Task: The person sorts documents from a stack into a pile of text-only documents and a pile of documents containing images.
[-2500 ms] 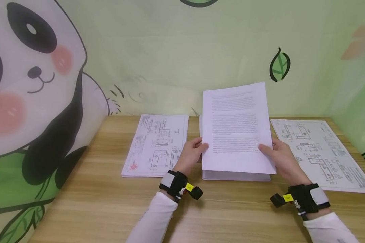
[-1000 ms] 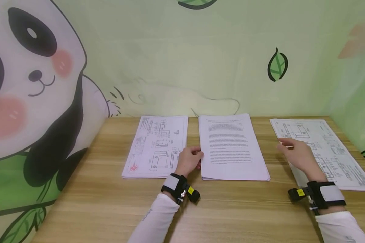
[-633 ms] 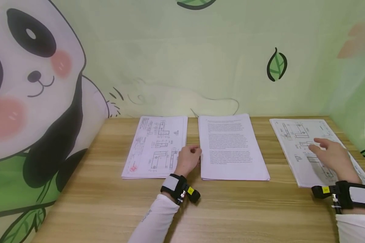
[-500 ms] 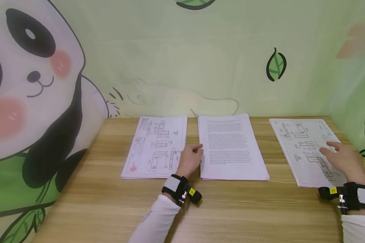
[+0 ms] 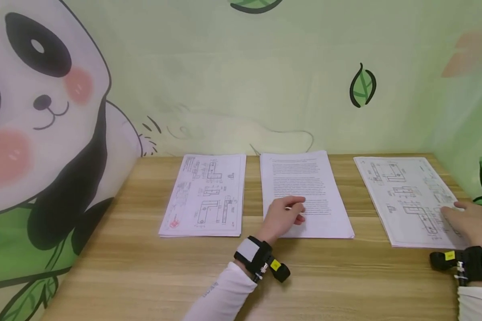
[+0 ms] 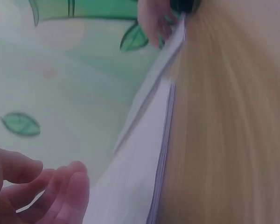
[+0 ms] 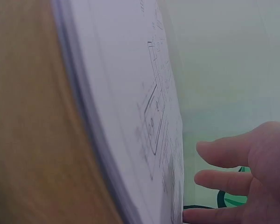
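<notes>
In the head view my left hand [image 5: 280, 218] hovers above the front left part of the middle stack of printed text pages [image 5: 299, 171], fingers loosely bent and nothing held. The left wrist view shows the same hand [image 6: 46, 193] with a gap between thumb and fingers, over the pages' white surface. My right hand [image 5: 471, 224] is at the right side of the right-hand stack of technical drawings [image 5: 401, 178], covering its front right corner. In the right wrist view its fingers [image 7: 226, 183] extend toward the sheets, thumb apart from them.
Another stack of drawings [image 5: 193, 200], with a red stamp at its lower left, lies on the left of the wooden table [image 5: 152, 267]. Behind the table hangs a green backdrop [image 5: 209, 80] with a panda and leaves.
The raised text page has gone down onto the middle stack. My right hand has moved right across the drawings. My left hand has left the middle stack's left edge and moved right over the pages.
</notes>
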### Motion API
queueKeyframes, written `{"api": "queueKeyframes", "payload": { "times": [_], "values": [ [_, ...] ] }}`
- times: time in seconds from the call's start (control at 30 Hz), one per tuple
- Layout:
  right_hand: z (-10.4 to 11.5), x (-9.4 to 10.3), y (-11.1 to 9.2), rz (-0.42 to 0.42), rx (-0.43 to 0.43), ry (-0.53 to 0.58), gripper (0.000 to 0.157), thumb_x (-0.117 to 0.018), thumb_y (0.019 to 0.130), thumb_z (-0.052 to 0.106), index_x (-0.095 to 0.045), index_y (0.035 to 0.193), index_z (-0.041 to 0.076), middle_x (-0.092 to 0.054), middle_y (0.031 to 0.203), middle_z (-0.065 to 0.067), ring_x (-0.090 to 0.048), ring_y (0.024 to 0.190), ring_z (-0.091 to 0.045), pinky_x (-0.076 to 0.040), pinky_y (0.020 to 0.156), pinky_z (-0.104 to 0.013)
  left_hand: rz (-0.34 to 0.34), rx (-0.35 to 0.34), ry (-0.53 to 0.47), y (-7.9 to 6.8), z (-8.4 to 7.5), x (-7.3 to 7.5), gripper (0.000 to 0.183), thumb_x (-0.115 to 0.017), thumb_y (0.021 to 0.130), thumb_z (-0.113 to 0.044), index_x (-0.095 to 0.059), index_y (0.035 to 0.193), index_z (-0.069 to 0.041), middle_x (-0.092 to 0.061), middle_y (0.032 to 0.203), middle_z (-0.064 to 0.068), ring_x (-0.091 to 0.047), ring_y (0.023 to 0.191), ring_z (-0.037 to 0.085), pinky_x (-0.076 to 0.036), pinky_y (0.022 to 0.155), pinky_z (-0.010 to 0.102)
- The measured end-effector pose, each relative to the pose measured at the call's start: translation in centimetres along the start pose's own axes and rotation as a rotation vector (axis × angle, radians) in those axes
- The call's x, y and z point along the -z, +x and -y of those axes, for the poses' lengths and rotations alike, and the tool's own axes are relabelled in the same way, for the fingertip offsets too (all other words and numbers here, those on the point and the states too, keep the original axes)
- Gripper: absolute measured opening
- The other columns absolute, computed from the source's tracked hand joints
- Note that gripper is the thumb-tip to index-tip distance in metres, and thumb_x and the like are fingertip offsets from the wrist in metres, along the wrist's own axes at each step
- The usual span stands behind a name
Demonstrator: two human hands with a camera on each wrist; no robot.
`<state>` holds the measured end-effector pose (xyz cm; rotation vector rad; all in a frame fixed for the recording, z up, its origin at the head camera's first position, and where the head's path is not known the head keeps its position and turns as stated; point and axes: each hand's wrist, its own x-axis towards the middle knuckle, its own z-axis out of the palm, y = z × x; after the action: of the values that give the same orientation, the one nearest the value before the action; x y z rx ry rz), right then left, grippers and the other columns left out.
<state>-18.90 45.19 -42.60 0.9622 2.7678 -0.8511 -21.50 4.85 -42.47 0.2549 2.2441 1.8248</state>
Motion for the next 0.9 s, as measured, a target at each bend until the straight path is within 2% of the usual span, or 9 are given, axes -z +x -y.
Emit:
{"api": "queueKeyframes", "payload": {
  "times": [0.1, 0.17, 0.33, 0.43, 0.5, 0.7, 0.9],
  "values": [
    [0.1, 0.0, 0.0, -0.018, -0.009, 0.007, 0.067, -0.041, 0.092, 0.024, -0.017, 0.141, -0.015, -0.035, 0.121, -0.043, -0.046, 0.091, -0.048, -0.040, 0.058, -0.040, 0.067, 0.016, -0.067, -0.5, -0.9, -2.7, 0.028, -0.054, 0.092, -0.013, -0.065, 0.116, -0.002, -0.071, 0.098, 0.019, -0.070, 0.077, 0.028, -0.059, 0.073, 0.038],
    [0.0, -0.1, 0.2, -0.031, -0.011, 0.007, 0.067, -0.041, 0.091, 0.024, -0.018, 0.141, -0.015, -0.036, 0.122, -0.042, -0.047, 0.091, -0.048, -0.040, 0.058, -0.041, 0.111, 0.027, -0.086, -0.8, -1.3, -4.6, 0.027, -0.056, 0.091, -0.013, -0.066, 0.114, -0.002, -0.072, 0.097, 0.017, -0.071, 0.080, 0.029, -0.059, 0.075, 0.037],
    [0.0, -0.4, 0.5, -0.045, -0.027, 0.003, 0.065, -0.041, 0.092, 0.024, -0.020, 0.141, -0.013, -0.033, 0.128, -0.043, -0.044, 0.095, -0.050, -0.041, 0.066, -0.051, 0.189, 0.048, -0.049, -0.8, -1.9, -8.8, 0.031, -0.058, 0.087, -0.017, -0.067, 0.115, -0.008, -0.073, 0.096, 0.009, -0.071, 0.080, 0.020, -0.055, 0.071, 0.024],
    [0.0, -0.4, 0.4, -0.051, -0.050, 0.008, 0.064, -0.040, 0.091, 0.022, -0.020, 0.141, -0.013, -0.030, 0.131, -0.043, -0.040, 0.099, -0.051, -0.038, 0.078, -0.060, 0.223, 0.078, -0.068, -0.6, -2.0, -11.0, 0.034, -0.059, 0.086, -0.019, -0.065, 0.118, -0.010, -0.073, 0.099, 0.006, -0.069, 0.082, 0.016, -0.054, 0.073, 0.023],
    [0.2, -0.4, 0.3, -0.058, -0.059, 0.014, 0.064, -0.040, 0.091, 0.022, -0.020, 0.141, -0.013, -0.029, 0.134, -0.043, -0.037, 0.102, -0.052, -0.035, 0.083, -0.062, 0.247, 0.115, -0.101, -0.4, -1.8, -12.2, 0.035, -0.059, 0.087, -0.020, -0.063, 0.120, -0.010, -0.071, 0.104, 0.005, -0.068, 0.086, 0.015, -0.055, 0.077, 0.024],
    [0.7, -0.3, -0.3, -0.060, -0.034, 0.008, 0.064, -0.039, 0.091, 0.024, -0.022, 0.140, -0.014, -0.027, 0.137, -0.044, -0.035, 0.109, -0.054, -0.030, 0.090, -0.064, 0.297, 0.206, -0.274, 0.1, -1.4, -14.7, 0.045, -0.059, 0.087, -0.016, -0.052, 0.130, -0.003, -0.068, 0.109, 0.007, -0.066, 0.096, 0.016, -0.054, 0.089, 0.032],
    [1.0, -0.4, -0.5, -0.069, -0.004, 0.012, 0.062, -0.040, 0.092, 0.025, -0.028, 0.137, -0.016, -0.030, 0.133, -0.044, -0.037, 0.102, -0.053, -0.032, 0.083, -0.062, 0.256, 0.255, -0.349, 0.6, -1.4, -15.6, 0.043, -0.060, 0.086, -0.013, -0.053, 0.127, -0.001, -0.068, 0.092, 0.007, -0.066, 0.088, 0.016, -0.055, 0.089, 0.036]
  ]
}}
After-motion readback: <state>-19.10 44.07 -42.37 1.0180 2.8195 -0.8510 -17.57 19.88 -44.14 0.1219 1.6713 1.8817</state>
